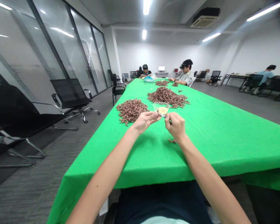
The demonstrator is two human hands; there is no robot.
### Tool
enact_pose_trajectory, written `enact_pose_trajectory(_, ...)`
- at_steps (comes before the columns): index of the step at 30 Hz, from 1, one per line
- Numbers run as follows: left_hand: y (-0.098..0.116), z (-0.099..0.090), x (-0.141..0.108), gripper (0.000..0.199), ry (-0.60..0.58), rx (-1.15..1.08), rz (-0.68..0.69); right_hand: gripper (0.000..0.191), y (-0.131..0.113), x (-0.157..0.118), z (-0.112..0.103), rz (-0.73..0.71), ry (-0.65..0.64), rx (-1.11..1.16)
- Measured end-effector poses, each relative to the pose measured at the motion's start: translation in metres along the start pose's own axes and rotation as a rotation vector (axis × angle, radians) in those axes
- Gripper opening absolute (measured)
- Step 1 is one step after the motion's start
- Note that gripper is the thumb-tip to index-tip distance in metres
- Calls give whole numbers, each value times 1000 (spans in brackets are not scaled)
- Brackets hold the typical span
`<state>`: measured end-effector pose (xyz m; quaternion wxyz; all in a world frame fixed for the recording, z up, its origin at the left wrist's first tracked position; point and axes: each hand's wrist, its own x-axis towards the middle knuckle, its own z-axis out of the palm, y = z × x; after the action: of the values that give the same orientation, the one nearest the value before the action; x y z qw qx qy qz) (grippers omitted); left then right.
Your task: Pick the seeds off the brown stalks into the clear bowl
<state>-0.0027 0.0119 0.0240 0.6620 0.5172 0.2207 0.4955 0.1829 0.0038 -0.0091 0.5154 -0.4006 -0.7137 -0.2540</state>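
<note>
My left hand (145, 121) pinches a small brown knobbly piece (158, 112) between thumb and fingers. My right hand (176, 124) is closed around a small metal tool (162, 115), its kind unclear, whose tip meets the piece. Just beyond both hands stands a clear plastic bowl (156, 106) with pale yellow bits (162, 110) in it. A heap of brown, twisted, dried-looking pieces (132, 110) lies beyond my left hand, and a larger heap (166, 96) sits behind the bowl. Under my right wrist lie a few loose brown pieces (172, 141).
A green cloth (224, 133) covers the long table. Farther along are a smaller brown heap (161, 83), a blue plastic bag (148, 79) and two seated people, one at the right edge (186, 74). Black chairs (68, 91) stand along the left.
</note>
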Motion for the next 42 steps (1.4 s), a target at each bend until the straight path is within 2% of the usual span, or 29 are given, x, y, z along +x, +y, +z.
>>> enact_pose_trajectory(3, -1, -2, 1, 32, 11, 81, 27, 30, -1, 1, -1, 45, -28, 31)
enact_pose_trajectory(6, -2, -4, 2, 44, 32, 246, 122, 34, -2, 2, 0, 152, -78, 123)
enact_pose_trajectory(8, -3, -4, 2, 47, 52, 351, 210, 39, -4, 4, 0, 284, -135, 253)
enact_pose_trajectory(11, -3, -5, 2, 48, 64, 455, 304, 47, -5, 7, -1, 524, -314, 546)
enact_pose_trajectory(14, -3, -5, 3, 48, 61, 496, 321, 46, -4, 8, -3, 728, -484, 838)
enact_pose_trajectory(16, -5, -5, 5, 48, 78, 487, 314, 45, -4, 9, -4, 773, -489, 890)
enact_pose_trajectory(18, -6, -4, 6, 46, 91, 448, 301, 43, -2, 8, -4, 696, -385, 758)
enact_pose_trajectory(22, -7, 0, 4, 44, 80, 338, 279, 35, 0, 6, -4, 319, -93, 263)
enact_pose_trajectory(24, -6, 2, 2, 43, 85, 290, 273, 28, 0, 4, -4, 150, -25, 97)
enact_pose_trajectory(27, -4, 7, 0, 42, 88, 223, 236, 20, 1, 2, -4, -5, 28, -26)
enact_pose_trajectory(33, -5, 14, -1, 35, 50, 56, 106, 16, 2, 0, -8, -84, 91, -105)
enact_pose_trajectory(38, -6, 12, -3, 25, 9, -52, 34, 15, 1, 0, -11, -94, 105, -96)
enact_pose_trajectory(42, -4, 9, -4, 23, 33, -93, -29, 16, 1, -1, -10, -103, 107, -90)
